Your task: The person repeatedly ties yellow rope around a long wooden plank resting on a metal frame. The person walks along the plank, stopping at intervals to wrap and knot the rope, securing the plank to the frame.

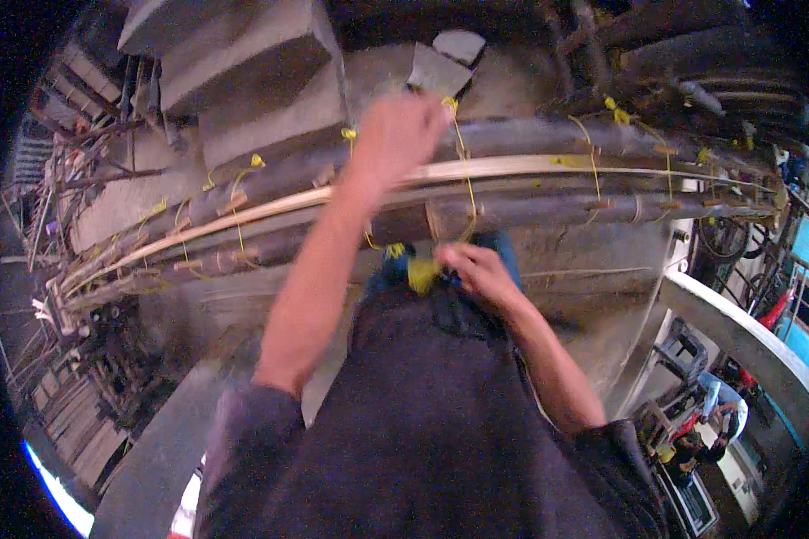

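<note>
Two long dark bamboo-like poles (530, 210) run across in front of me, with pale split strips (503, 167) lying lengthwise between them. Loops of yellow cord (466, 171) cross from one pole to the other, some wound around small wooden pegs (593, 204). My left hand (400, 135) is over the far pole, blurred, its fingers curled beside a yellow knot; whether they grip cord is unclear. Close to my waist, my right hand (478, 274) is closed on a bunch of yellow cord (422, 273).
Large pale blocks (243, 81) stand beyond the poles at the far left. Grey flat pieces (445, 65) lie on the floor ahead. More dark poles (737, 99) are stacked at the far right. Another person (724, 409) is at the lower right, past a pale beam (746, 319).
</note>
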Demonstrator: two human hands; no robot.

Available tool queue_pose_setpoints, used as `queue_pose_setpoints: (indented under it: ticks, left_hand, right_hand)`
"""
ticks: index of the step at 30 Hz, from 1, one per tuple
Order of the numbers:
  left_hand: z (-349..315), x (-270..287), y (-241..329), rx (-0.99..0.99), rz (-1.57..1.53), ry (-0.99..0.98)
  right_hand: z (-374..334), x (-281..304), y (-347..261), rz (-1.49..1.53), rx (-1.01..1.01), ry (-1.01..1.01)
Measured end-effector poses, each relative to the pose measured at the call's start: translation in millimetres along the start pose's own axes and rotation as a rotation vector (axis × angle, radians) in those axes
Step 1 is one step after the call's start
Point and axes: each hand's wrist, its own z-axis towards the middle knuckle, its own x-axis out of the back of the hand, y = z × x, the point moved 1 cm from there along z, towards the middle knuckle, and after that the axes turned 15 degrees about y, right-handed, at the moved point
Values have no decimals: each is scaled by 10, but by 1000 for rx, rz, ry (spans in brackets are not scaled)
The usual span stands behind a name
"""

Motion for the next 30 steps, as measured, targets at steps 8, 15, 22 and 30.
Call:
queue_pose_setpoints:
  ticks: [8, 15, 22, 30]
  left_hand:
    - [-770, -454, -87, -147, 113, 445]
    - [-689, -522, -6, -88, 67, 396]
    - [-723, -365, 59, 117, 66, 172]
    - [463, -747, -447, 635, -612, 1]
  right_hand:
    - [492, -53, -2455, -781, 1271, -363]
    - [1554, -221, -1624, -224, 782, -64]
    - [271, -187, -243, -497, 862, -421]
    - [201, -255, -171, -617, 923, -392]
